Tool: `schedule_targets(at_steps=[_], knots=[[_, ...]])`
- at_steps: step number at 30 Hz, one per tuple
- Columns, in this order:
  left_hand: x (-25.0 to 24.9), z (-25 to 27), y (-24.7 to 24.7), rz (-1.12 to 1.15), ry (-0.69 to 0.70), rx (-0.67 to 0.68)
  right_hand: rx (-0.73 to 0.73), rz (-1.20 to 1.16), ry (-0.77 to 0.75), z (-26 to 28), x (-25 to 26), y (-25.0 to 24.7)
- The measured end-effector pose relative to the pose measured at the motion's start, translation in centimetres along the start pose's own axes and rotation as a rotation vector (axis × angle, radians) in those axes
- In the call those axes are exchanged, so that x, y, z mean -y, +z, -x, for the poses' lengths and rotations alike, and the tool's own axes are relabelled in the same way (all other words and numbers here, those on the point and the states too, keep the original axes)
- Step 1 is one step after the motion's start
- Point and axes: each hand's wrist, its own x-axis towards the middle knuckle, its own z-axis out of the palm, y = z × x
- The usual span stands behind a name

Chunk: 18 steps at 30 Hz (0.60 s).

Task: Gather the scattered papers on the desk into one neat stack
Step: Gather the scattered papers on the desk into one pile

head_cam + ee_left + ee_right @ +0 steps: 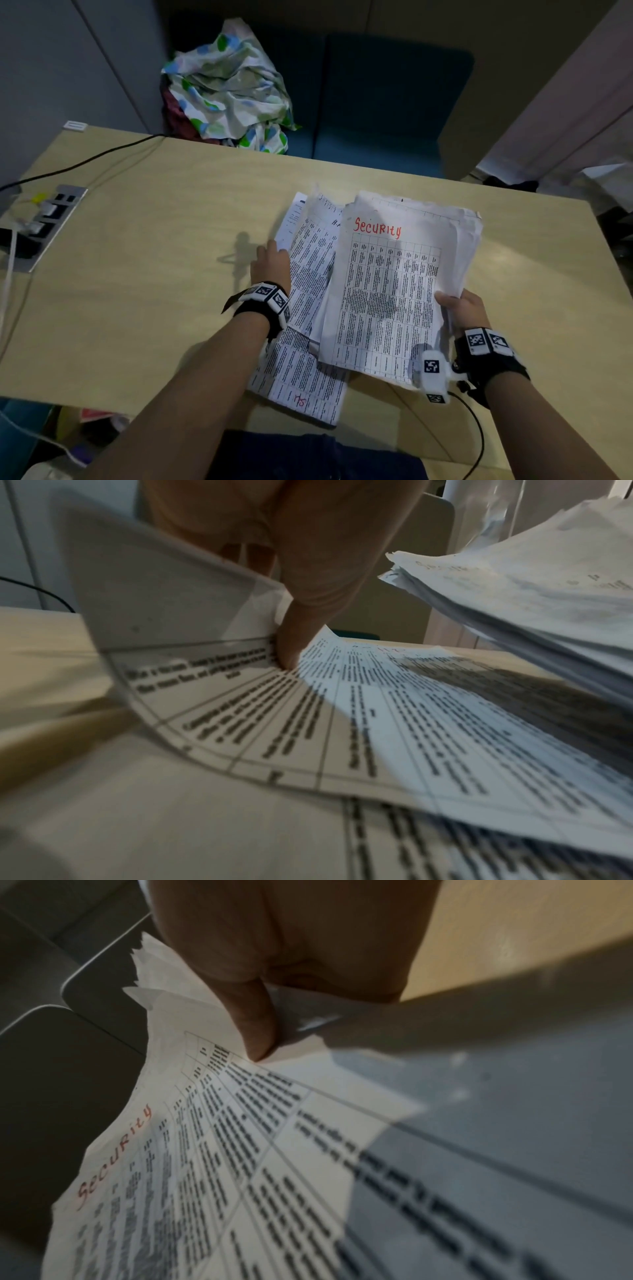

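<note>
My right hand (452, 303) grips a thick stack of papers (394, 291) by its right edge and holds it tilted above the desk (154, 274). Its top sheet is a printed table headed "Security" in red. In the right wrist view the thumb (257, 1031) presses on that stack (205, 1150), with the fingers hidden beneath. Loose printed sheets (310, 267) lie fanned on the desk to the left, partly under the stack. My left hand (274, 255) pinches the left edge of one sheet. In the left wrist view its thumb (289, 645) bears on the curled-up sheet (342, 710).
A socket panel (51, 222) with plugs sits in the desk at the far left, and a black cable (85, 161) runs from it. A crumpled patterned cloth (229, 89) lies on a blue seat (376, 120) beyond the desk. One sheet (301, 387) reaches the desk's near edge.
</note>
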Motion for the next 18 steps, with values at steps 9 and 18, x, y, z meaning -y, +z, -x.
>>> schedule_targets(at_steps=[9,18], knots=[[0.6,-0.9,-0.8,0.418,-0.215,0.067,-0.007,-0.012,0.001,0.0,-0.4,0.1],[1.3,-1.5,-3.2,0.471,-0.181,0.406,0.063,0.206,0.01,0.5,-1.2,3.4]])
